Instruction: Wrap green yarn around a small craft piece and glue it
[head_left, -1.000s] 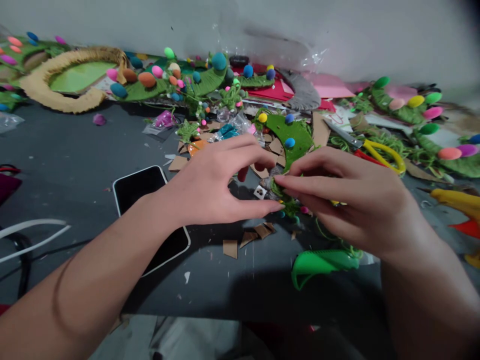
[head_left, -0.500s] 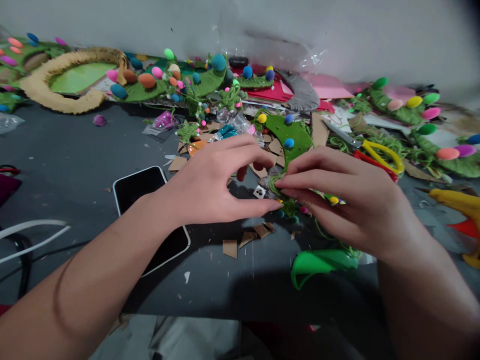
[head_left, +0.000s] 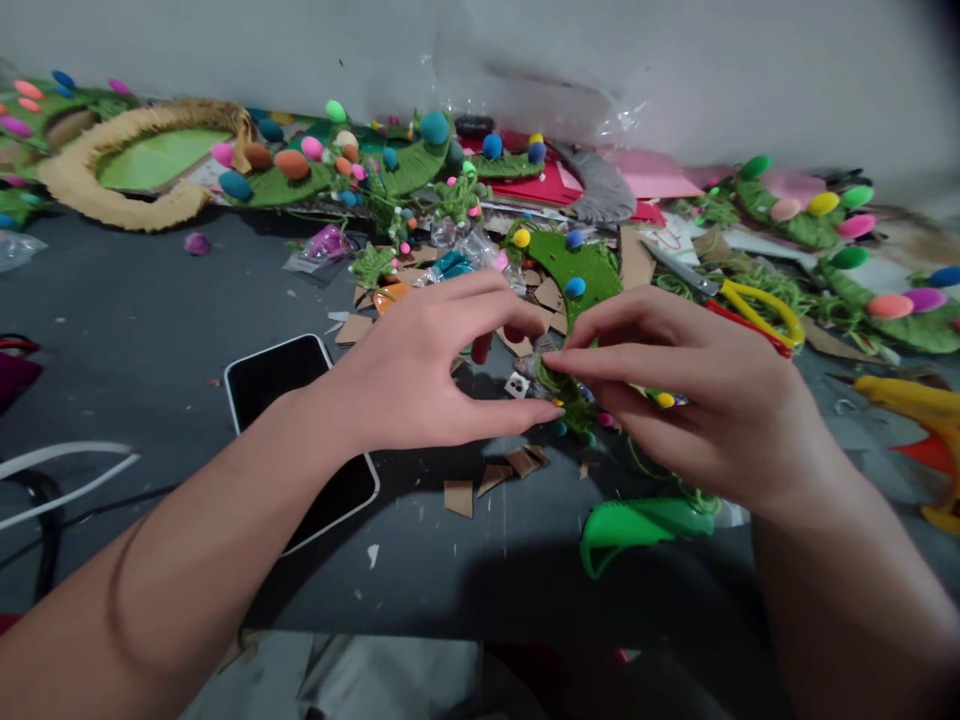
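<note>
Between my two hands is a small grey and green yarn-wrapped piece (head_left: 546, 375), partly hidden by my fingers. My left hand (head_left: 431, 365) curves around it in a C shape, thumb at its lower edge and bent fingers at its upper edge. My right hand (head_left: 690, 390) pinches green yarn (head_left: 556, 378) against the piece with thumb and fingertips. A loose strand hangs below that hand. A small white square with dark spots (head_left: 517, 385) sits just left of the piece. Small coloured pom-poms (head_left: 587, 438) show beneath it.
A phone (head_left: 330, 510) lies under my left forearm. Cardboard scraps (head_left: 459, 497) and a green plastic tool (head_left: 645, 522) are in front. Scissors with yellow handles (head_left: 761, 315) and a yellow glue gun (head_left: 911, 400) lie at right. Yarn-wrapped wreath pieces (head_left: 296, 185) line the wall.
The fingertips of my right hand have shifted slightly left over the piece, with the green yarn between them. My left hand has stayed almost still.
</note>
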